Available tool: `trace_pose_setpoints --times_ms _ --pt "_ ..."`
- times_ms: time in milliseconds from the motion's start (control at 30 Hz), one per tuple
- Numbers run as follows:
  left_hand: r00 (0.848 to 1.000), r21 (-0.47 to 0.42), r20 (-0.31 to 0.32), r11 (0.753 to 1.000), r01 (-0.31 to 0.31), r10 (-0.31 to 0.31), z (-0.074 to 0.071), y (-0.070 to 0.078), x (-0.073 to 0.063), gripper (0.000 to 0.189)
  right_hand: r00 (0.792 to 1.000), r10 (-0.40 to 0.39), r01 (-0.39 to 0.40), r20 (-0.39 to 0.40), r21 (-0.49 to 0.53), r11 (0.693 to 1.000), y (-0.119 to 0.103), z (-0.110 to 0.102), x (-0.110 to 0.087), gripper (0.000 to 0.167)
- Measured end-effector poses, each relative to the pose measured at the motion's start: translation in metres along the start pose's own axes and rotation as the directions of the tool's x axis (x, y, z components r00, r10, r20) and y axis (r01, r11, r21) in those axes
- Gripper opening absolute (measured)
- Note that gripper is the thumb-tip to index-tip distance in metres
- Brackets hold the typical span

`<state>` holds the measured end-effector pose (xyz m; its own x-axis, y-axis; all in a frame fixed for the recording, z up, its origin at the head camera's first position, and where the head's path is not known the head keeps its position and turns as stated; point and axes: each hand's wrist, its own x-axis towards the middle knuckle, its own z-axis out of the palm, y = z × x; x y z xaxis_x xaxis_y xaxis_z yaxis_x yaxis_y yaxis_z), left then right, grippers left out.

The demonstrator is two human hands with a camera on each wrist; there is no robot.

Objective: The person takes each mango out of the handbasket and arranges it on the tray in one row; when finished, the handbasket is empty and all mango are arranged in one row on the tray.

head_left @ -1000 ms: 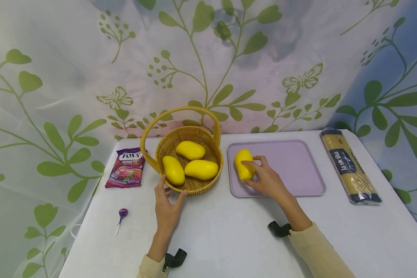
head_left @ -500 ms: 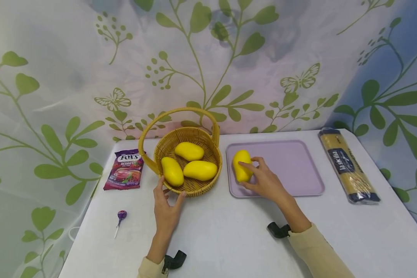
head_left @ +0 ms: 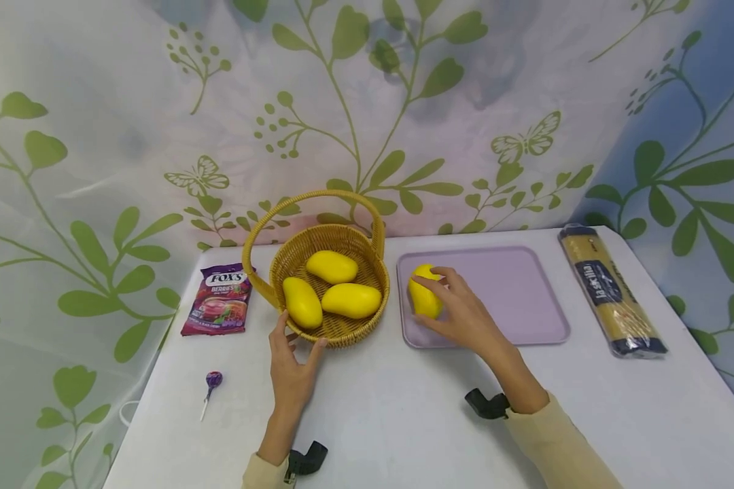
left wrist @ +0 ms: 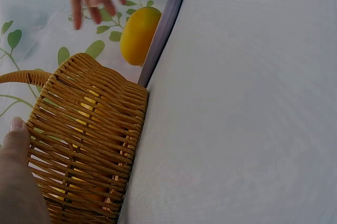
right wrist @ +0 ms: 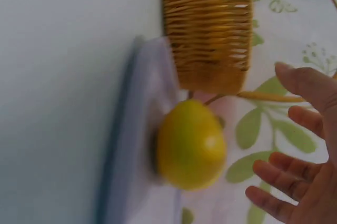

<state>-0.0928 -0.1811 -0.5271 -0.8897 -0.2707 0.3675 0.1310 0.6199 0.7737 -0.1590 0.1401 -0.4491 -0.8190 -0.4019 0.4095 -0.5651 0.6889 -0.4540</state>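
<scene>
Three yellow mangoes (head_left: 351, 301) lie inside a woven basket (head_left: 373, 324) with a tall arched handle. My left hand (head_left: 292, 377) holds the basket's near-left rim, its thumb and index finger set apart along the edge; the other fingertips are partly hidden. Another mango (head_left: 424, 297) rests on the left part of a lilac tray (head_left: 501, 329). Above this mango hovers my right hand (head_left: 465, 316), fingers spread; the right wrist view shows a gap between the fingers (right wrist: 287, 176) and the mango (right wrist: 192, 145).
A purple candy bag (head_left: 219, 299) lies left of the basket, with a lollipop (head_left: 213, 382) nearer the front. To the tray's right is a pack of spaghetti (head_left: 612, 292). A patterned curtain (head_left: 367, 102) hangs along the table's back edge.
My right hand has let go of the mango on the tray and lifted slightly away. My left hand stays at the basket; the head view has shifted slightly.
</scene>
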Motion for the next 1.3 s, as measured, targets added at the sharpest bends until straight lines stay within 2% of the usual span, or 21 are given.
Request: trace_pose_setpoints --times_ms 100,233,467,667,1000,1300 --pt "1.0 -0.002 -0.006 1.0 -0.002 0.002 -0.001 0.0 0.001 0.088 0.998 -0.055 0.054 0.004 0.036 0.998 -0.016 -0.007 0.015 0.068" --pt "1.0 -0.001 -0.007 1.0 -0.001 0.001 0.0 0.0 0.0 0.088 0.995 -0.093 0.089 0.042 0.083 0.992 -0.033 -0.008 0.036 0.067" --pt "1.0 -0.007 0.002 1.0 0.001 -0.001 0.0 0.003 -0.001 0.087 0.983 -0.145 0.122 0.111 0.186 0.975 -0.049 0.009 0.061 0.066" --pt "1.0 0.004 0.0 1.0 -0.008 0.008 0.0 0.003 0.0 0.087 0.974 -0.177 0.141 0.14 0.234 0.962 -0.051 0.028 0.078 0.064" --pt "1.0 0.005 -0.006 1.0 -0.012 0.012 -0.002 0.002 -0.001 0.088 0.954 -0.188 0.115 0.233 0.294 0.949 -0.05 0.06 0.104 0.063" --pt "1.0 0.019 -0.004 1.0 -0.008 0.008 0.0 0.0 0.001 0.088 0.922 -0.138 0.032 0.363 0.284 0.958 -0.044 0.086 0.124 0.06"
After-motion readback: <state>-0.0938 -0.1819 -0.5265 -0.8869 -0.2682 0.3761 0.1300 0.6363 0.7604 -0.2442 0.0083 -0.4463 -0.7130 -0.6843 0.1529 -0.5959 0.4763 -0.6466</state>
